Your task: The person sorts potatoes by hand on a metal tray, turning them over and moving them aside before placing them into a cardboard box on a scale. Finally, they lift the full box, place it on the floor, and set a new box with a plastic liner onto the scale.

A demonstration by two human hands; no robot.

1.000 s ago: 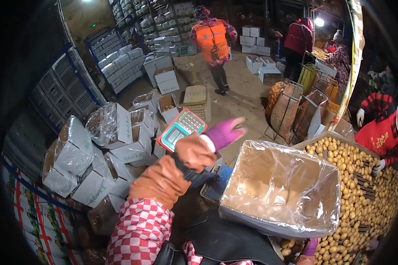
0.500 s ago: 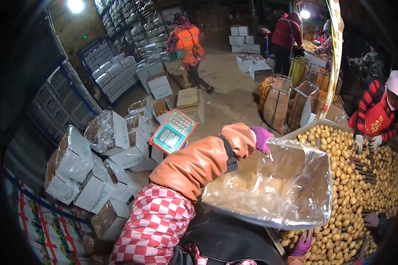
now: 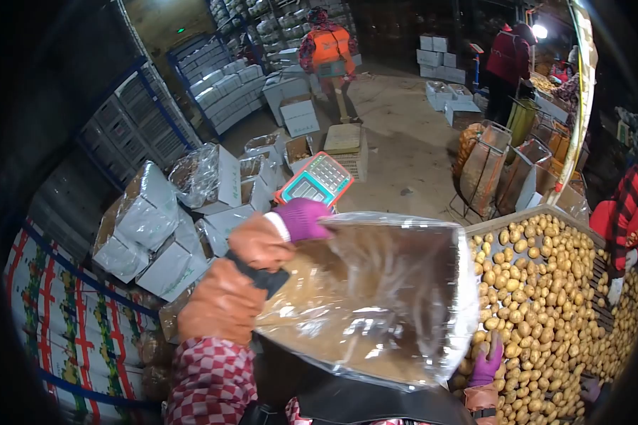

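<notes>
two hands — left hand (image 3: 301, 218) clamps the lined box (image 3: 376, 297) rim; right hand (image 3: 488, 363) half hidden, fingers unclear.

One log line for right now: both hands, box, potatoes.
left hand: purple-gloved, grips rim of plastic-lined cardboard box | right hand: purple-gloved, on yellow potatoes at box corner | box: tilted beside potatoes

Wooden-rimmed table (image 3: 507, 218), apparently slatted, covered with loose potatoes (image 3: 539, 283).

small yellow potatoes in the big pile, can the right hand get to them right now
Likely yes: the purple-gloved right hand touches the small yellow potatoes at the pile's near edge, beside the clear-plastic-lined cardboard box; nothing lies between.
</notes>
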